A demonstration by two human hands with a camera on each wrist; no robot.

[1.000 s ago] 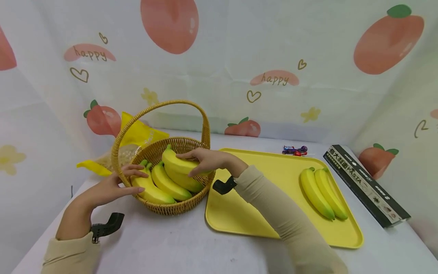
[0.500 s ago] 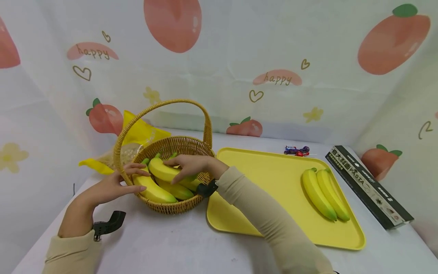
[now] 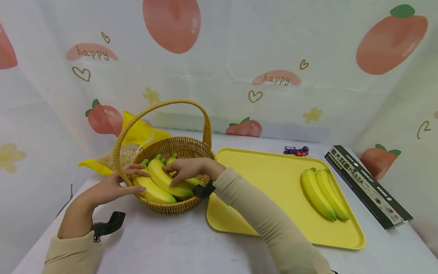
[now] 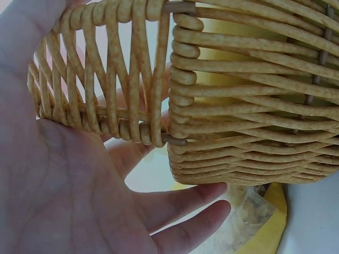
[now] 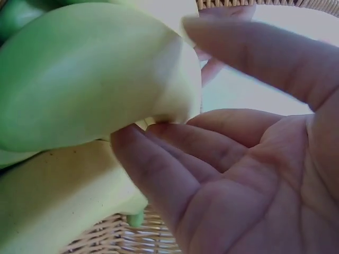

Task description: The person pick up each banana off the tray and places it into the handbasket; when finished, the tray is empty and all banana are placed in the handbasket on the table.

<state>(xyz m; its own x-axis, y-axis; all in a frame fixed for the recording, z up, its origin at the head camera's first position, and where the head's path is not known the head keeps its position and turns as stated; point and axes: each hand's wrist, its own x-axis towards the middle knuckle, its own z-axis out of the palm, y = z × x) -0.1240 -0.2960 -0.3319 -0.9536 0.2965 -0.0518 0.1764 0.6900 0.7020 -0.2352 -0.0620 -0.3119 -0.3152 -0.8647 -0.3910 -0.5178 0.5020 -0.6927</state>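
Resting in the round woven wicker basket with its tall arched handle point(image 3: 178, 179) is the bunch of yellow plastic bananas with green tips point(image 3: 164, 182), and my right hand point(image 3: 186, 167) lies over the top of it, fingers fairly straight, the tips touching the upper banana without closing round it. From the right wrist view my fingers point(image 5: 159, 169) sit under the curved end of that banana, slack and apart, with the basket's weave just below. My left hand point(image 3: 114, 186) is at the basket's near left side, palm facing the weave and fingers stretched out over the rim beside the handle's foot; the left wrist view shows the palm point(image 4: 63, 185) flat and open against the wicker wall, gripping nothing. Just right of the basket, touching its side or very nearly, sits the flat yellow plastic tray point(image 3: 270, 182), and on its far right part lie two more yellow bananas point(image 3: 325, 194) side by side. Behind the basket, a yellow crinkled snack bag point(image 3: 137, 135) leans on the white tabletop point(image 3: 164, 243). Beyond the tray's back edge lies a small cluster of wrapped sweets point(image 3: 295, 150), and off its right edge a long black pasta box point(image 3: 367, 186).
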